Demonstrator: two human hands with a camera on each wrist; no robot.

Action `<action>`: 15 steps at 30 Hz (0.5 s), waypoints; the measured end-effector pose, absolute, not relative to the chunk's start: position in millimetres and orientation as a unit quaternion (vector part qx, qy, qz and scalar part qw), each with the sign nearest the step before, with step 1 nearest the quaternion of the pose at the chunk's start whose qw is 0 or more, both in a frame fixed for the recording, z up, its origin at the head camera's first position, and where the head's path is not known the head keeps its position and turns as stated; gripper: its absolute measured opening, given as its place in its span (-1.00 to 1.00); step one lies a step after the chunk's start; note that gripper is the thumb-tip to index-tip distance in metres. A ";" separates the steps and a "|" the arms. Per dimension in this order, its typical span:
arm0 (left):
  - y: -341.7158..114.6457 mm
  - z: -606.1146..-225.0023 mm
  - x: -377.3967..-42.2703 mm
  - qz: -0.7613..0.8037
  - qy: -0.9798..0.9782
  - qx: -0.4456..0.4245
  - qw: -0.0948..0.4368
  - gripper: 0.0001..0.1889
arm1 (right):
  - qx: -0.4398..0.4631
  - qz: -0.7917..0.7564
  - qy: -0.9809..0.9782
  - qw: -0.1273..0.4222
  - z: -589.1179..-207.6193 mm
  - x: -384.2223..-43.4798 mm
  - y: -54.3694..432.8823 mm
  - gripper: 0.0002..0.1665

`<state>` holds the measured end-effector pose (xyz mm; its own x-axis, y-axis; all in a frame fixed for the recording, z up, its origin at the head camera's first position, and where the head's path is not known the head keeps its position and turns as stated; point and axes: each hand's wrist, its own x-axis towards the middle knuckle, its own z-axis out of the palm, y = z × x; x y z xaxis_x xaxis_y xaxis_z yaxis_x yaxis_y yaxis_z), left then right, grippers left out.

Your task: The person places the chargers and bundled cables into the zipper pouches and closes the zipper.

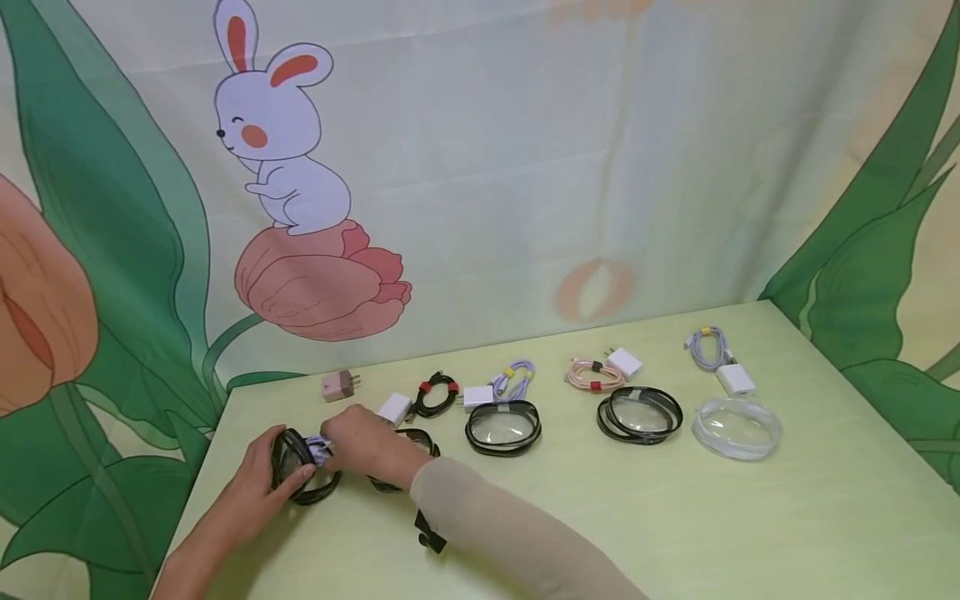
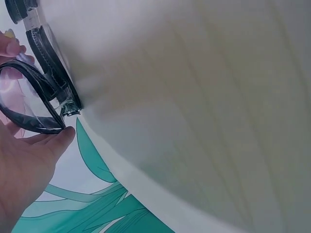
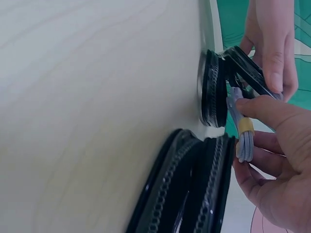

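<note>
At the table's left end, my left hand [image 1: 251, 483] grips the raised lid of a small round clear pouch with black zip trim [image 1: 324, 493]. The lid stands tilted up from the base, which is on the table. My right hand [image 3: 277, 165] pinches a coiled lavender cable [image 3: 246, 150] with a yellow tie, between thumb and fingers. One end of the cable is at the pouch's opening, beside the lid. Below my right wrist lies a second black-trimmed pouch [image 1: 426, 437], partly hidden by the arm. In the left wrist view the left thumb is at the lid's rim [image 2: 36, 128].
Behind the hands are a pink charger plug [image 1: 337, 386], a white charger [image 1: 394, 408] and a black cable [image 1: 435, 408] with red ties. Rightward lie more chargers, a pink cable [image 1: 596, 385], lavender cables, black-trimmed pouches [image 1: 502, 452] and a white-trimmed pouch [image 1: 772, 437]. A printed curtain hangs behind.
</note>
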<state>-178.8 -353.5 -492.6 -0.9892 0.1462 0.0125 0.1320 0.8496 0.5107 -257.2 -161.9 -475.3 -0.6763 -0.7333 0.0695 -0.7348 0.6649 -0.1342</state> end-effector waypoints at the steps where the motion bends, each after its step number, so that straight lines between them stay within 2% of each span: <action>1: -354.0 -492.6 -178.6 0.266 0.961 0.069 0.016 -0.10 | 0.408 0.063 -0.911 0.016 -476.2 -256.8 -163.2 -0.74; 5: -355.1 -492.9 -177.7 0.273 0.960 0.065 0.022 -0.09 | 0.426 0.024 -0.903 0.043 -480.3 -255.6 -167.8 -0.75; 15: -356.8 -494.0 -175.4 0.275 0.959 0.067 0.014 -0.10 | 0.428 0.040 -0.903 0.010 -482.9 -257.8 -172.6 -0.76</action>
<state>-175.4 -356.8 -494.0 -0.9907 0.1354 0.0098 0.1200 0.8396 0.5297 -257.8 -172.6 -482.9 -0.6333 -0.7721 0.0530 -0.7737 0.6303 -0.0635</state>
